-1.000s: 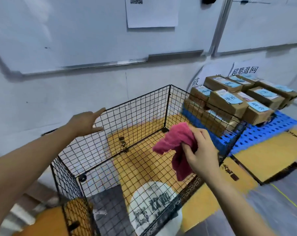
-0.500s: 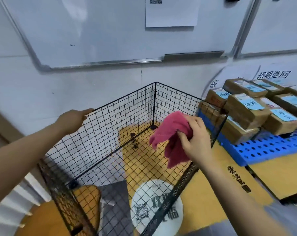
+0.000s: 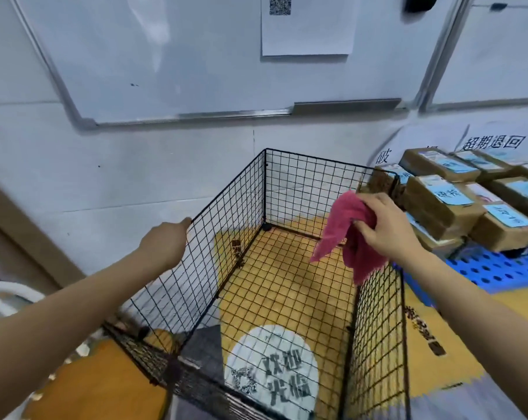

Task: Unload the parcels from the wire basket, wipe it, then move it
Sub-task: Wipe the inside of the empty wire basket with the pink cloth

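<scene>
Head view: one hand on the basket rim, the other holding a cloth

Nearest to me, a yellow floor mat [image 3: 290, 286] with a round white printed patch shows through the mesh of the wire basket [image 3: 311, 189], which stands on it, open at the top. I see the left hand [image 3: 165, 244] at the top edge of the basket's left wall, fingers curled over the wire. The right hand [image 3: 384, 228] pinches a bunched pink cloth [image 3: 344, 234] between thumb and fingers; the cloth hangs just above the right wall's rim. Beyond that hand, the parcels [image 3: 438, 204], brown boxes with light blue labels, sit stacked outside the basket on a blue pallet [image 3: 493, 271], just beside its far right corner. Farthest off, a whiteboard [image 3: 165, 56] hangs on the wall with a paper sheet [image 3: 306, 31] stuck to it.
</scene>
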